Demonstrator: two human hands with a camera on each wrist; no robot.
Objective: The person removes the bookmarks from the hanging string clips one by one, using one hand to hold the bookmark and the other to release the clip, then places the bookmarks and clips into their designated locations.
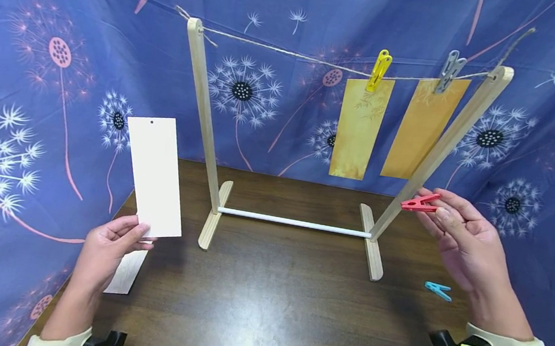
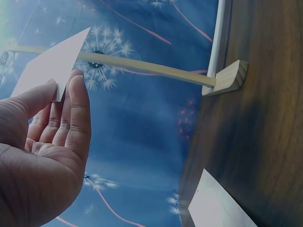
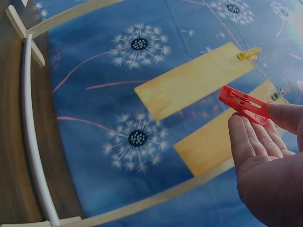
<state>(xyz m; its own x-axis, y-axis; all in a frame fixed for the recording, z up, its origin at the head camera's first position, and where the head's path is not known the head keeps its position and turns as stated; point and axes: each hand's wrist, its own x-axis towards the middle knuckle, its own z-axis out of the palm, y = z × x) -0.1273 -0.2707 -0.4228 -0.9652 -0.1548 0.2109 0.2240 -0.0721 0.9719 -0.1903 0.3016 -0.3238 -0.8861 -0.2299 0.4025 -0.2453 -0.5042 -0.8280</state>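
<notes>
A white card [image 1: 155, 176] with a small hole near its top edge stands upright in my left hand [image 1: 112, 245], pinched at the bottom between thumb and fingers. My right hand [image 1: 470, 240] pinches a red clothespin [image 1: 420, 203] by its handle end, near the rack's right post. In the right wrist view the red clothespin [image 3: 242, 105] lies between thumb and fingertips. Two yellowish cards hang on the twine [image 1: 291, 53] of the wooden rack: one [image 1: 361, 131] under a yellow clothespin [image 1: 379, 70], the other [image 1: 423, 132] under a grey clothespin [image 1: 450, 71].
Another white card [image 1: 126, 273] lies on the table [image 1: 263, 297] below my left hand. A blue clothespin [image 1: 437, 290] lies at the right, close to my right wrist. The rack's white crossbar [image 1: 294, 222] joins its two feet. Behind it hangs a blue dandelion-patterned cloth [image 1: 276, 1].
</notes>
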